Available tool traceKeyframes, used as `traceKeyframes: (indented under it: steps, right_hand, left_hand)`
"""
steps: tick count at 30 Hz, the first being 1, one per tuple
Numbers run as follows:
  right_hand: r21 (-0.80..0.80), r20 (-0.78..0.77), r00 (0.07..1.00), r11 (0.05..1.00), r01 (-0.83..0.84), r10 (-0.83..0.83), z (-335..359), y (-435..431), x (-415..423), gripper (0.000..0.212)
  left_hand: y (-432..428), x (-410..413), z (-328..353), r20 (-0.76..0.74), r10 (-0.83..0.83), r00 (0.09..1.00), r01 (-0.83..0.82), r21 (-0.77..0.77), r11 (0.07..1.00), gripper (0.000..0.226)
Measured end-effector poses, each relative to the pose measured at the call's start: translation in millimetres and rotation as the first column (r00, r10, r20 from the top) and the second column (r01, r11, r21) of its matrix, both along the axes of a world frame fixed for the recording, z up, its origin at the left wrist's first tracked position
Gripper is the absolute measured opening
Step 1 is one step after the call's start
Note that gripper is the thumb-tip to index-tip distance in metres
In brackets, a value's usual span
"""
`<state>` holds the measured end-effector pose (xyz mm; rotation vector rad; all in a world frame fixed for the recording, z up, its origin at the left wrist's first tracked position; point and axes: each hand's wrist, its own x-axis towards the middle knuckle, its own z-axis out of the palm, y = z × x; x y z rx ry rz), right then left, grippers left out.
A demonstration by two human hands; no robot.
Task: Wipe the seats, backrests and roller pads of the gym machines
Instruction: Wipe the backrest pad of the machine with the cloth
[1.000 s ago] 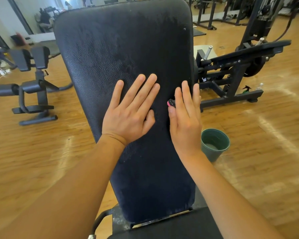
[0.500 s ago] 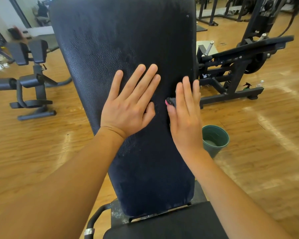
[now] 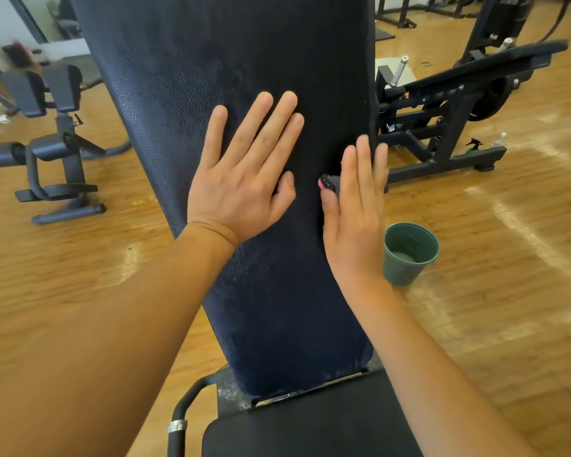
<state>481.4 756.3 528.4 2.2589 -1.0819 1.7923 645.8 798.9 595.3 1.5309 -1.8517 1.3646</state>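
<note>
Sloping, the pebbled black backrest (image 3: 244, 61) is pressed by the flat, spread left hand (image 3: 241, 189); a small dark object (image 3: 329, 182) is pinned under the flat right hand (image 3: 356, 222).

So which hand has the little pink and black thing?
The right hand: a small dark, pink-tipped thing peeks out by its thumb. The left hand lies flat on the backrest, empty.
</note>
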Motion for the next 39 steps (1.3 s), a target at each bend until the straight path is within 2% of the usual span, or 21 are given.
traceKeyframes:
  steps: [3,9,19,26,29,32,34,37,39]
  right_hand:
    - [0.007,0.020,1.000,1.000,0.015,-0.015,6.2,-3.9,3.4,0.047]
    - [-0.019,-0.104,0.994,0.999,-0.032,0.030,-28.8,8.8,-15.8,0.043]
    - [-0.045,0.009,0.999,0.998,0.038,-0.038,-7.3,-2.7,2.5,0.041]
    - [-0.055,-0.054,0.992,0.992,0.113,-0.116,-6.2,0.1,3.8,0.043]
    - [-0.057,-0.070,0.987,0.989,0.137,-0.141,-5.3,2.6,3.1,0.046]
    - [-0.059,-0.046,0.988,0.987,0.147,-0.150,-7.1,1.4,5.0,0.043]
    - [-0.071,-0.040,0.985,0.984,0.166,-0.169,-8.3,-0.8,6.7,0.043]
    - [-0.125,-0.047,0.979,0.974,0.191,-0.198,-11.2,-8.9,8.5,0.043]
    - [-0.158,-0.023,0.981,0.970,0.186,-0.192,-14.9,-14.5,7.6,0.042]
  left_hand:
    - [-0.5,0.7,-0.5,-0.003,-0.006,1.000,0.006,0.001,1.000,0.057]
    - [1.0,0.6,0.1,-0.005,-0.014,1.000,0.014,0.015,1.000,0.057]
    - [0.2,1.2,0.1,0.010,-0.012,1.000,0.012,0.024,1.000,0.057]
    - [7.4,-2.3,6.3,0.011,0.027,1.000,-0.028,0.083,0.996,0.056]
    - [19.1,-6.9,3.1,-0.073,-0.033,0.997,0.037,0.066,0.997,0.050]
    - [60.0,-24.6,-48.0,-0.214,-0.124,0.969,0.139,0.057,0.989,0.049]
    - [94.5,-39.4,-105.1,-0.231,-0.172,0.958,0.205,0.127,0.971,0.050]
    - [110.3,-38.1,-175.1,-0.137,-0.120,0.983,0.154,0.269,0.951,0.055]
    - [100.6,-27.5,-199.0,-0.050,-0.052,0.997,0.064,0.271,0.960,0.061]
